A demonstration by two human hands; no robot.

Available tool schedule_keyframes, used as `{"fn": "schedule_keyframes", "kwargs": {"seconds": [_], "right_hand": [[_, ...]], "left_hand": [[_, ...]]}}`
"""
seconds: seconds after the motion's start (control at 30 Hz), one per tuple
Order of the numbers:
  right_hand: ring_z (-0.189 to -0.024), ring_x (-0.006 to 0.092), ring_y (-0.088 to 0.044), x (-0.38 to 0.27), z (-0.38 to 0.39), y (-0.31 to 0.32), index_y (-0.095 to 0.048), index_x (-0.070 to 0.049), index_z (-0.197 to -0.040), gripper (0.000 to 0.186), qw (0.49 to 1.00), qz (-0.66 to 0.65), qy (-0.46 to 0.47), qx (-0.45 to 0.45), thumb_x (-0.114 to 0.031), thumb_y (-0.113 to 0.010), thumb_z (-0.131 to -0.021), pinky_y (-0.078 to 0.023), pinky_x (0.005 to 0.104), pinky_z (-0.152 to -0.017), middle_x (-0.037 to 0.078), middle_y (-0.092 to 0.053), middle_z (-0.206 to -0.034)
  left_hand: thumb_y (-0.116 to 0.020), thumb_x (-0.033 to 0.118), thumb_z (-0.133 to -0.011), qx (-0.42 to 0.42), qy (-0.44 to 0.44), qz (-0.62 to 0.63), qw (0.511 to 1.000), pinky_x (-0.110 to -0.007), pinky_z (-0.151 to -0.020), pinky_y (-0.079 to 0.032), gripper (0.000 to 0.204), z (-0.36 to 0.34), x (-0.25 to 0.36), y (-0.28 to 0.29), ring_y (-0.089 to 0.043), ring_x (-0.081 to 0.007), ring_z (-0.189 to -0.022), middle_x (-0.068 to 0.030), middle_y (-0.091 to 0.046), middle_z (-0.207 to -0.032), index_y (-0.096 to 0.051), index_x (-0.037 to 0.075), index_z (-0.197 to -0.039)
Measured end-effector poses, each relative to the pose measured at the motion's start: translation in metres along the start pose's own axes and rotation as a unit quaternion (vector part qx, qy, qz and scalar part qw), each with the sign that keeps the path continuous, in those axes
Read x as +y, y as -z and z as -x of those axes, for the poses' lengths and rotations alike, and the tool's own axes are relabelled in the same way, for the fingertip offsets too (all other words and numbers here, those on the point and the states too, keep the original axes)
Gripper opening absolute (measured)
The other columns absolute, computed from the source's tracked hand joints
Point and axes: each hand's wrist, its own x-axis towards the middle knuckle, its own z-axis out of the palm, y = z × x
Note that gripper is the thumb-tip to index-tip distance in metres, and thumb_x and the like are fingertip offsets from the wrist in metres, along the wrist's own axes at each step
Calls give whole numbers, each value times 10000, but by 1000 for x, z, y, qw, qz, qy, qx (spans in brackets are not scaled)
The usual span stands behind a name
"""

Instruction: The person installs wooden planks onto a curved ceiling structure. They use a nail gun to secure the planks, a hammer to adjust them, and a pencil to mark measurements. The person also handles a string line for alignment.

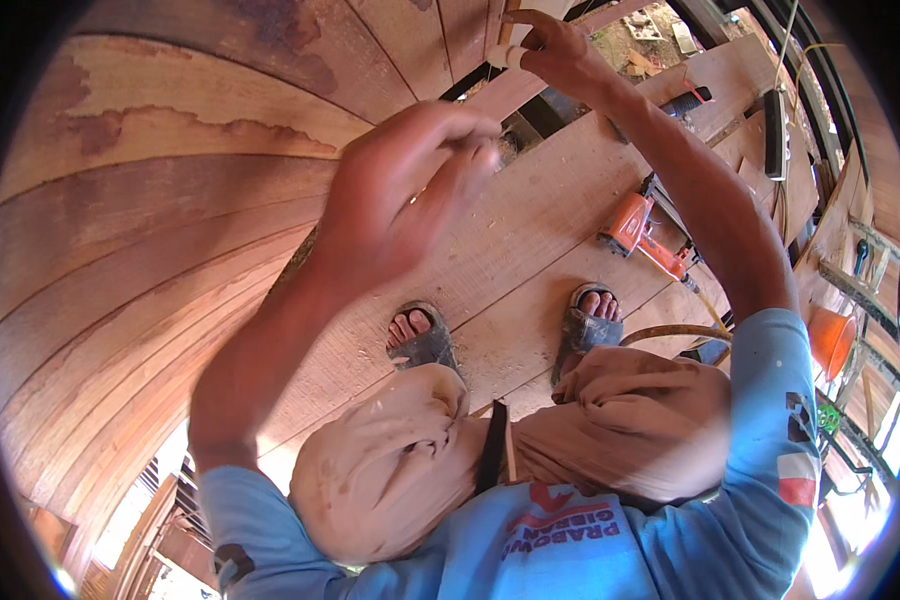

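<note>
My left hand (400, 190) is raised in front of the curved plank wall (210, 110), smeared by motion. Its fingers are curled with the thumb close to them, and whatever lies between them is hidden. Farther off, my right hand (560, 60) reaches to the foot of the planks. Its fingers are bent beside a small white cylindrical thing (507, 57), which seems to be in their grip; its kind is unclear. An orange nail gun (630, 225) lies on the plank floor (500, 240) below my right forearm.
A black-handled tool (685, 103) and a black power strip (775, 135) lie at the far right. A yellowish hose (675, 330) runs from the nail gun toward my right knee. An orange bucket (830, 340) is at the right. Gaps show past the floor's far edge.
</note>
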Motion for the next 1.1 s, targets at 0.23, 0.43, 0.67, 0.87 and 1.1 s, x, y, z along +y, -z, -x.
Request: {"fn": "schedule_keyframes", "kwargs": {"seconds": [0.23,0.43,0.67,0.87,1.1], "right_hand": [[-837,250,-639,-15,12,-8,-568,-49,-1335,552,993,-19,57,100,-184,-705,-818,-526,376,-747,107,-649,-938],[-831,197,-638,65,62,-38,-548,-69,-1395,577,994,-50,15,98,-239,-709,-867,-518,352,-759,103,-675,-953],[-996,327,-681,104,123,-78,-528,-92,-1402,666,986,1,-161,-40,-463,-686,-871,-518,437,-833,156,-708,-1038],[-928,300,-696,108,125,-90,-535,-162,-1401,575,990,54,-132,5,-234,-639,-840,-521,425,-805,118,-725,-1007],[-944,316,-701,104,128,-86,-543,-197,-1396,554,989,44,-139,9,-271,-644,-856,-524,439,-811,117,-732,-1032]], "left_hand": [[-613,290,-947,1,88,-221,971,-405,-968,-509,479,-89,-173,-61,-646,-378,-1152,-258,-667,-1212,-592,-49,-1285],[-578,317,-956,151,14,-229,961,-449,-993,-496,513,-135,-269,-118,-624,-416,-1162,-295,-648,-1212,-574,-53,-1313],[-640,341,-943,174,57,-166,969,-427,-938,-524,454,-165,-263,-131,-671,-369,-1103,-249,-686,-1168,-646,17,-1262],[-660,326,-937,198,31,-126,972,-400,-890,-544,365,-179,-282,-138,-703,-324,-1047,-205,-728,-1072,-717,36,-1150],[-668,298,-925,212,10,-181,960,-393,-849,-546,285,-174,-281,-139,-709,-334,-980,-173,-733,-1051,-747,84,-1095]]}}
